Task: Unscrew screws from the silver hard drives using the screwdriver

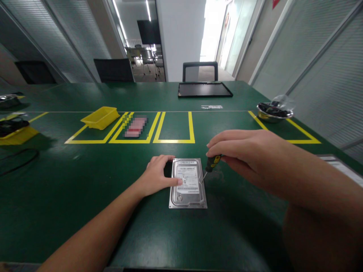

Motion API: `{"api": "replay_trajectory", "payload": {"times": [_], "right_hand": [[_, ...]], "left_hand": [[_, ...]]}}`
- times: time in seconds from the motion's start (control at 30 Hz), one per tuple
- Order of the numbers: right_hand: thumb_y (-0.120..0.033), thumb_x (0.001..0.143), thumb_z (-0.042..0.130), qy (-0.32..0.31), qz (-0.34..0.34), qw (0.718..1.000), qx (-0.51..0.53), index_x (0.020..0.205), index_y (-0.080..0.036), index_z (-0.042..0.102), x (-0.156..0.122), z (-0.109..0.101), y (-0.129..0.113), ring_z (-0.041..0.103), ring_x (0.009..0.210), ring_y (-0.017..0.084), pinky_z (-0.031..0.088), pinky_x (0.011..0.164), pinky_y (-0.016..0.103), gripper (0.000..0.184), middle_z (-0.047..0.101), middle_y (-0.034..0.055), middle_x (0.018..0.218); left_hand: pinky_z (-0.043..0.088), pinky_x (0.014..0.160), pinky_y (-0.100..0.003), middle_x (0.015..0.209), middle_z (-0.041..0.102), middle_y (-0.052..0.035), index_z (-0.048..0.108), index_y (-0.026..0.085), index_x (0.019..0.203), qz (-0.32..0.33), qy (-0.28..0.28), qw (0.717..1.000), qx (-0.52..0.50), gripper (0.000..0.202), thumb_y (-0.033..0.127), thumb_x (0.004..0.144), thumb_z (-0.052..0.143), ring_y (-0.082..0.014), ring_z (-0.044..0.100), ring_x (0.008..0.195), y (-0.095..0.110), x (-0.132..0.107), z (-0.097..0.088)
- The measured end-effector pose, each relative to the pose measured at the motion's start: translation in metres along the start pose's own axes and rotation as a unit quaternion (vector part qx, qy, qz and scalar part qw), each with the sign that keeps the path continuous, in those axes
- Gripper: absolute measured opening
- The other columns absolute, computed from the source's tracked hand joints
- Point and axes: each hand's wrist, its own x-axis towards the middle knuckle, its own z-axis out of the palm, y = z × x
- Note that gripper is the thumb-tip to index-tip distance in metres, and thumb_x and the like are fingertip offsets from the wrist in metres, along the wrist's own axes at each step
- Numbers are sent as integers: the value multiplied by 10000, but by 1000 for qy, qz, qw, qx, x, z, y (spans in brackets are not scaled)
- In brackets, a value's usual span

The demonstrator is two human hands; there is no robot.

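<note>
A silver hard drive (190,199) with a white label lies flat on the green table in front of me. My left hand (157,174) grips its left side, the thumb resting over the label and the fingers at the far left corner. In my right hand (246,151) is a black and yellow screwdriver (213,163), held by its handle with the fingers closed round the top. The screwdriver leans, and its tip meets the right edge of the drive about halfway along. Whether a screw sits under the tip is too small to tell.
Yellow tape marks the green table (136,238). Beyond my hands are a yellow tray (100,118), a blurred pinkish item (136,127) and a black-framed panel (205,90). A metal bowl (274,115) of dark parts stands right; a dark cable (21,153) lies left.
</note>
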Motion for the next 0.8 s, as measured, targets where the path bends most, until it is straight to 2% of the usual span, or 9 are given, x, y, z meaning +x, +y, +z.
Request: {"api": "replay_trajectory", "payload": {"times": [0.23, 0.43, 0.63, 0.8], "right_hand": [[-133, 902, 474, 0, 39, 999, -20, 1046, -215, 676, -1, 0, -3, 623, 837, 173, 473, 721, 292, 261, 665, 62, 1011], [-243, 906, 548, 4, 77, 995, -57, 858, -205, 621, 2, 2, -9, 535, 704, 158, 374, 622, 289, 95, 622, 45, 864], [-310, 899, 566, 12, 118, 988, -103, 810, -205, 556, 5, 6, -14, 462, 621, 138, 283, 562, 279, 138, 577, 10, 767], [-420, 918, 529, 15, 148, 973, -176, 805, -196, 551, 7, 9, -16, 437, 575, 137, 233, 531, 275, 252, 570, 17, 708]], "left_hand": [[393, 1032, -501, 1305, 565, -106, 515, 204, 1350, -4, 0, 1000, 2, 841, 660, 677, 730, -346, 464, 1214, 2, 0, 0], [393, 1038, -498, 1300, 566, -107, 512, 189, 1348, -6, -2, 1000, 1, 848, 655, 677, 735, -339, 466, 1208, 4, 0, -1], [398, 1030, -509, 1302, 564, -110, 509, 199, 1351, -7, -6, 1000, 1, 850, 674, 680, 724, -348, 462, 1212, 5, 0, 0], [397, 1028, -511, 1312, 560, -114, 505, 206, 1355, -4, -4, 1000, 1, 846, 680, 686, 713, -356, 458, 1219, 5, -1, 0]]}}
